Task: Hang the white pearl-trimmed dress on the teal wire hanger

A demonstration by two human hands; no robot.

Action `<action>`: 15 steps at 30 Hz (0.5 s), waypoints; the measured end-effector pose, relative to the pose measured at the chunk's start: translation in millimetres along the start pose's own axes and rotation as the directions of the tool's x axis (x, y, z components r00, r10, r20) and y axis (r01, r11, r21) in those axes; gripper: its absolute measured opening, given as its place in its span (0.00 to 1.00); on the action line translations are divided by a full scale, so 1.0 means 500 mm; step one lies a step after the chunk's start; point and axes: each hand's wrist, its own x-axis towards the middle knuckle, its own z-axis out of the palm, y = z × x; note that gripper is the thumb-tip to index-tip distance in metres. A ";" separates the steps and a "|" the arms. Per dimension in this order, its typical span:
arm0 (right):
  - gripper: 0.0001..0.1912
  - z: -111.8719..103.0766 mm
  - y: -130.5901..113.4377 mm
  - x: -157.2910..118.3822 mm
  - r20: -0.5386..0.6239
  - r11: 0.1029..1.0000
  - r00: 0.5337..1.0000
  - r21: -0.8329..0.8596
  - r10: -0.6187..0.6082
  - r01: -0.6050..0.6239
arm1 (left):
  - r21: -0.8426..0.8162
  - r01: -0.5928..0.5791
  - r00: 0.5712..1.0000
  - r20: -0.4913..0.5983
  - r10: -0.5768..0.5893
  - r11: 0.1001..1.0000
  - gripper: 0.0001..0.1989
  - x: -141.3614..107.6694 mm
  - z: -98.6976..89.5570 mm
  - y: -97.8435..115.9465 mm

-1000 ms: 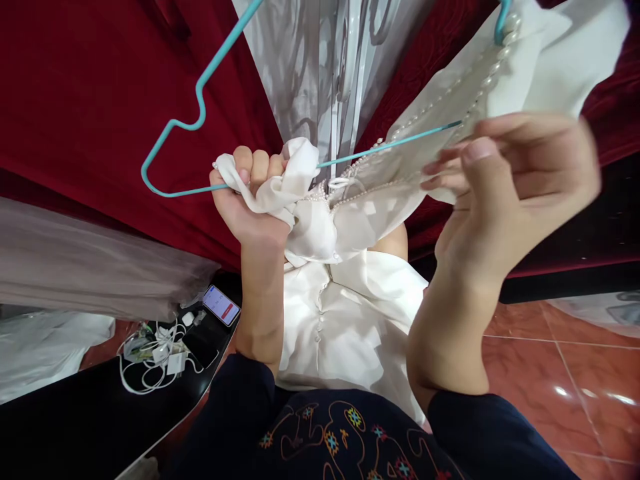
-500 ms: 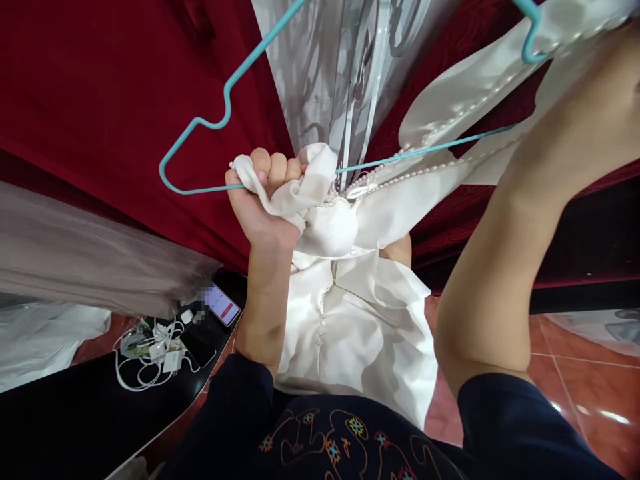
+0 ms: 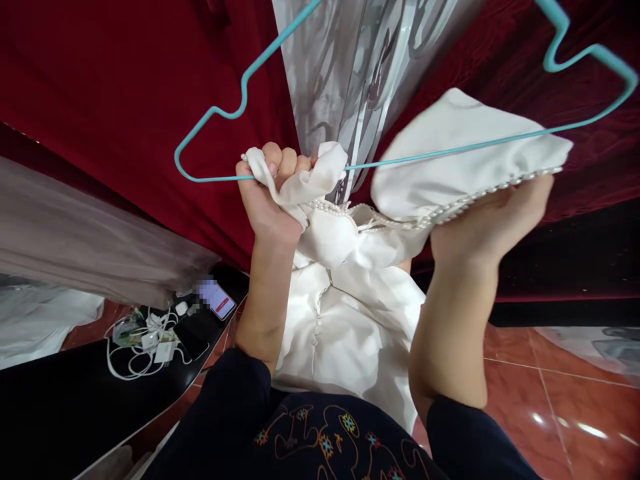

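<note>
A white dress (image 3: 350,313) with pearl trim and small buttons hangs down in front of my body. My left hand (image 3: 275,193) is closed around the lower bar of a light-blue hanger (image 3: 200,123), with a twisted white strap or sleeve of the dress caught in its grip. On the right, my right hand (image 3: 493,217) holds up the other white sleeve (image 3: 460,157) along its pearl edge. That sleeve lies spread behind the hanger's bar, and most of my right fingers are hidden by the cloth.
Red curtains (image 3: 125,80) and a sheer white drape (image 3: 333,80) hang ahead. At the lower left, a black bench-like surface (image 3: 60,420) carries a lit phone (image 3: 217,299) and tangled white cables and chargers (image 3: 150,340). Red floor tiles (image 3: 515,353) show at right.
My right hand has come down and inward from the upper right, bringing the sleeve lower and slackening the pearl edges. More of the hanger's right end shows. My left hand keeps its grip.
</note>
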 end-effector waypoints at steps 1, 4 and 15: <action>0.32 0.012 0.010 -0.016 0.038 1.000 0.999 0.007 -0.009 0.009 | 0.058 -0.013 1.000 -0.004 0.014 0.998 0.26 0.000 -0.003 -0.002; 0.30 0.046 0.027 -0.044 0.108 0.997 0.992 0.045 -0.070 0.066 | 0.119 -0.038 0.999 0.011 0.037 0.992 0.28 0.000 -0.011 -0.007; 0.25 0.037 0.033 -0.054 0.037 0.987 0.996 0.145 -0.076 0.070 | 0.331 0.021 0.993 -0.116 0.019 0.943 0.23 0.010 -0.069 -0.005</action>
